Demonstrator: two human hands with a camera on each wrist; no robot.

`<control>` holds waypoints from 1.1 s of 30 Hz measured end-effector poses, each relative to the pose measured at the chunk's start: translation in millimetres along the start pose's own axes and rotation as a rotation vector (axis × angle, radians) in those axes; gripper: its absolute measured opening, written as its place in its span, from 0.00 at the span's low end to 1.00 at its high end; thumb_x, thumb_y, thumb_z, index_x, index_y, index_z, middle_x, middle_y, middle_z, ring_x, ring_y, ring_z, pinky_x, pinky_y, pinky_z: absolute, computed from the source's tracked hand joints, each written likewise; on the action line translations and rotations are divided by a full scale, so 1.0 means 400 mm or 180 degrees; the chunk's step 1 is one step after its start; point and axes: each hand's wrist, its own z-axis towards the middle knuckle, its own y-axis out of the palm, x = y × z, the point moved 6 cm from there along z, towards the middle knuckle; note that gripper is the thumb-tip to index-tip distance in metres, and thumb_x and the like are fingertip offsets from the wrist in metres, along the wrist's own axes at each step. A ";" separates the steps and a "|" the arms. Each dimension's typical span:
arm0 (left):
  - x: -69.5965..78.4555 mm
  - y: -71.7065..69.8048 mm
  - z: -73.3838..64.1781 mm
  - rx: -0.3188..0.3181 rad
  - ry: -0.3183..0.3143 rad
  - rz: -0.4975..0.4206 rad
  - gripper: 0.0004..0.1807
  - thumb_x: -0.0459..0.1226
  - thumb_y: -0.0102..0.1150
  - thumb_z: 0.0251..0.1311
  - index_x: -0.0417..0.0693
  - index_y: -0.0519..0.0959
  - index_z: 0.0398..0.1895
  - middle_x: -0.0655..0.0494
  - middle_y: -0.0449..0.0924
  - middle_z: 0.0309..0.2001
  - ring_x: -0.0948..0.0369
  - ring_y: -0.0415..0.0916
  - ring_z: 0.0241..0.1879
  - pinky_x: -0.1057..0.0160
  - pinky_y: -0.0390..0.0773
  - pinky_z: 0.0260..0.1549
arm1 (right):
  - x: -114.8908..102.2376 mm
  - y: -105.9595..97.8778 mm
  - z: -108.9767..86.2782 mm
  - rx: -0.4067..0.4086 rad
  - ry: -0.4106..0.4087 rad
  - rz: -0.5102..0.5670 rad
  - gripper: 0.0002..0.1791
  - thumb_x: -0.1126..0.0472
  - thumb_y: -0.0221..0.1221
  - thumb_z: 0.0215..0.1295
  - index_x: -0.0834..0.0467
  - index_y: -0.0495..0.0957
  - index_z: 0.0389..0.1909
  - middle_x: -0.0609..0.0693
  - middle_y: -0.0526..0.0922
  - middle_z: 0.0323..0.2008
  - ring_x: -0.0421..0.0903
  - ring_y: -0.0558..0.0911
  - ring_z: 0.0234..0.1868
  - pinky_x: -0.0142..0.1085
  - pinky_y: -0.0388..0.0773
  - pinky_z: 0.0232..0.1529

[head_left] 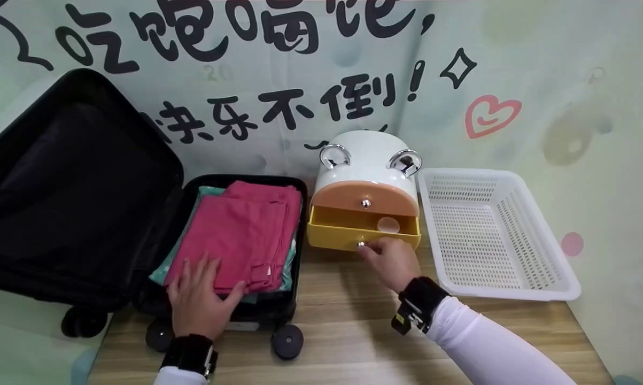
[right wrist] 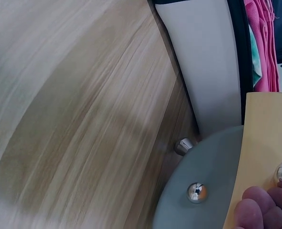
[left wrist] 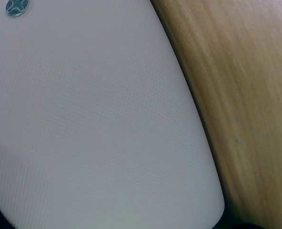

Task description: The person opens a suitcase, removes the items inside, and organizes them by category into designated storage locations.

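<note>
Right hand (head_left: 393,262): thumb and fingers pinch the small silver knob (head_left: 361,244) of a yellow drawer (head_left: 332,238). Drawer partly pulled out of a white cabinet (head_left: 372,166) with two round silver eyes, mid-table toward the back edge. Orange drawer (head_left: 348,195) above it, closed. Right wrist view: a grey-green rounded drawer front (right wrist: 193,176) next to the yellow one, with its own knob (right wrist: 196,192).

Left hand (head_left: 198,297): fingers spread, gripping nothing, laid over the near left corner of folded pink clothes (head_left: 235,235). Teal cloth (head_left: 208,191) shows under the pile.

Clothes lie in an open black-lined suitcase (head_left: 304,214), near the table's left edge. Its lid (head_left: 75,187) stands tilted out past that edge. Two dark wheels at the near end. Left wrist view gives only its pale outer side and table; hand not shown.

White basket (head_left: 505,293): along the table's right edge, just beside the cabinet. Right forearm crosses the table (head_left: 348,342) in front of it.

Tight spacing: cabinet sits between suitcase and basket, lettered wall hanging (head_left: 594,80) close behind.
</note>
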 end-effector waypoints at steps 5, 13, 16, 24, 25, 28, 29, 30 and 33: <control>0.001 -0.001 -0.001 0.0028 0.0013 -0.0011 0.44 0.64 0.63 0.60 0.46 0.72 0.70 0.42 0.65 0.74 0.37 0.47 0.77 0.28 0.46 0.67 | 0.004 0.001 0.015 0.0035 -0.0040 -0.0020 0.11 0.49 0.68 0.66 0.51 0.90 0.32 0.42 0.88 0.28 0.43 0.83 0.30 0.43 0.80 0.37; 0.001 -0.001 -0.002 0.0048 0.0020 -0.0037 0.43 0.62 0.65 0.59 0.45 0.72 0.70 0.41 0.66 0.74 0.37 0.47 0.77 0.29 0.45 0.68 | 0.001 -0.002 0.036 0.0060 -0.0072 -0.0078 0.12 0.48 0.67 0.67 0.52 0.91 0.33 0.44 0.89 0.29 0.45 0.85 0.32 0.45 0.81 0.39; 0.000 -0.001 -0.001 0.0039 0.0014 -0.0041 0.43 0.63 0.65 0.59 0.45 0.72 0.70 0.41 0.65 0.74 0.37 0.47 0.77 0.29 0.45 0.68 | 0.001 -0.004 0.045 0.0068 -0.0085 -0.0089 0.12 0.48 0.67 0.67 0.52 0.91 0.33 0.44 0.89 0.30 0.46 0.86 0.33 0.45 0.81 0.39; -0.002 0.000 -0.002 0.0038 0.0012 -0.0060 0.43 0.63 0.65 0.59 0.45 0.72 0.70 0.41 0.65 0.74 0.37 0.47 0.77 0.29 0.45 0.68 | 0.004 -0.002 0.067 0.0028 -0.0020 -0.0063 0.12 0.48 0.67 0.67 0.52 0.90 0.35 0.44 0.89 0.30 0.45 0.85 0.33 0.45 0.81 0.39; -0.002 0.000 -0.002 0.0039 0.0012 -0.0055 0.43 0.63 0.65 0.59 0.45 0.72 0.70 0.41 0.65 0.74 0.37 0.47 0.77 0.29 0.45 0.68 | 0.004 -0.002 0.069 0.0025 -0.0009 -0.0063 0.13 0.48 0.66 0.68 0.52 0.90 0.35 0.44 0.89 0.30 0.46 0.85 0.33 0.45 0.81 0.39; -0.002 0.000 -0.002 0.0039 0.0015 -0.0048 0.43 0.63 0.65 0.59 0.45 0.72 0.70 0.41 0.64 0.75 0.37 0.47 0.77 0.29 0.45 0.68 | 0.006 -0.002 0.075 0.0005 0.0027 -0.0065 0.13 0.47 0.66 0.68 0.53 0.90 0.35 0.45 0.89 0.30 0.46 0.85 0.33 0.45 0.81 0.40; -0.002 0.000 -0.002 0.0039 0.0016 -0.0048 0.44 0.63 0.65 0.59 0.45 0.72 0.70 0.42 0.64 0.75 0.37 0.47 0.77 0.29 0.45 0.68 | 0.006 -0.002 0.077 -0.0001 0.0030 -0.0071 0.13 0.47 0.66 0.68 0.53 0.90 0.36 0.45 0.89 0.30 0.46 0.85 0.33 0.45 0.81 0.40; -0.002 0.000 -0.002 0.0038 0.0017 -0.0049 0.43 0.63 0.65 0.59 0.45 0.72 0.70 0.42 0.64 0.75 0.37 0.47 0.77 0.29 0.45 0.68 | 0.006 -0.002 0.078 -0.0009 0.0035 -0.0075 0.13 0.47 0.66 0.68 0.53 0.90 0.36 0.45 0.89 0.30 0.47 0.85 0.33 0.45 0.81 0.40; -0.002 0.001 -0.003 0.0023 0.0017 -0.0056 0.43 0.63 0.65 0.59 0.45 0.72 0.70 0.42 0.64 0.75 0.37 0.47 0.77 0.29 0.45 0.68 | 0.007 -0.002 0.083 -0.0012 0.0024 -0.0106 0.14 0.47 0.65 0.69 0.53 0.90 0.36 0.45 0.88 0.30 0.46 0.85 0.32 0.45 0.81 0.39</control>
